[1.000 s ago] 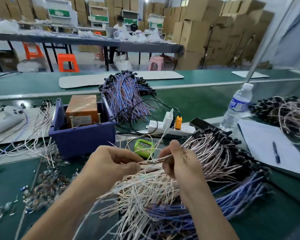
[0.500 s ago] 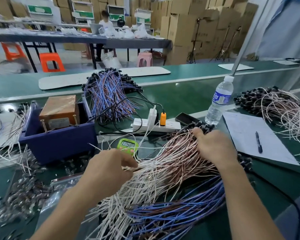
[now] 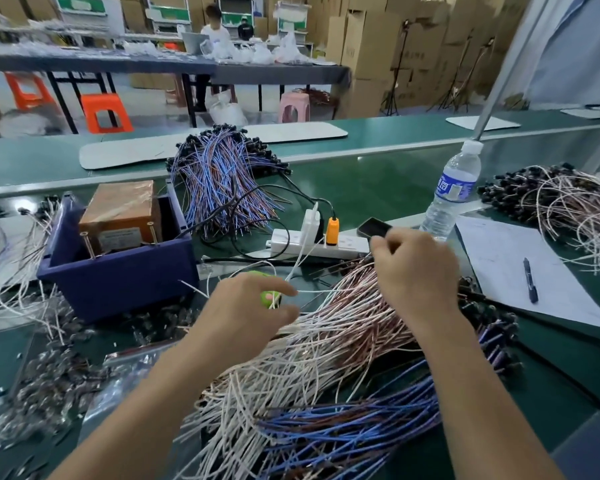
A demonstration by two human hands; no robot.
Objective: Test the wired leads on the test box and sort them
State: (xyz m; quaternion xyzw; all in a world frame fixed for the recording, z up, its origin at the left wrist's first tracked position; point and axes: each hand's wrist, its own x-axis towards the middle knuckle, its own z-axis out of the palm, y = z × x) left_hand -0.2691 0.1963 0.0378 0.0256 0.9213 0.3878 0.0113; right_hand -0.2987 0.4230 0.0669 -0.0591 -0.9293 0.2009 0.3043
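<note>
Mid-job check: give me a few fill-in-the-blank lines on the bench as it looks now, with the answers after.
The test box sits in a ____ bin.
The pen lies on a sheet of ____.
The left hand pinches a ____ lead.
An ____ plug sits in the power strip.
Missing words: blue; paper; white; orange.

White characters on the bottle (image 3: pixel 453 191) label, maybe Chinese, too blurred to read; test box (image 3: pixel 120 216) sticker illegible too.
</note>
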